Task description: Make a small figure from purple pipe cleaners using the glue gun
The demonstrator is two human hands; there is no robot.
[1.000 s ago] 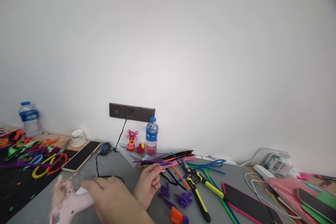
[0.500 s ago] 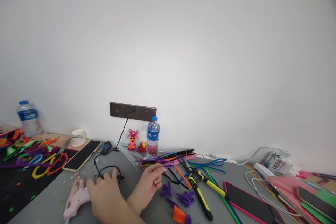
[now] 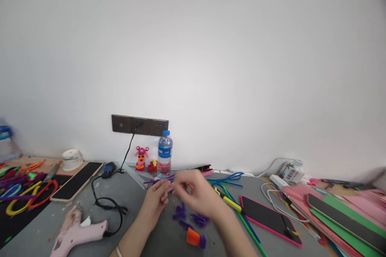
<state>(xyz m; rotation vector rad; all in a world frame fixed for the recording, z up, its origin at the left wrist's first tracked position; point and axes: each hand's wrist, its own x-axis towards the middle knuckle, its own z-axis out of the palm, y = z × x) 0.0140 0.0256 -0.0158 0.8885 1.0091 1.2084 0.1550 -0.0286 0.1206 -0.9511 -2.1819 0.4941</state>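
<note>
My left hand is closed in a pinch above the grey table, holding a purple fuzzy strip that sticks out to the left. Close beside its fingertips is my right hand, its fingers bent inward; what they grip is too small to make out. Below the hands lie purple looped fuzzy pieces and an orange piece with purple ends. A pink glue gun rests at the left with its black cord. Yellow-and-black pliers are partly hidden behind my right hand.
A water bottle and a small pink-and-orange figure stand by the wall. Phones lie left and right. Scissors and colourful strips are at the far left, papers at the far right.
My right hand has left the glue gun's side and moved to my left hand's fingertips, uncovering the gun. The view has shifted to the right.
</note>
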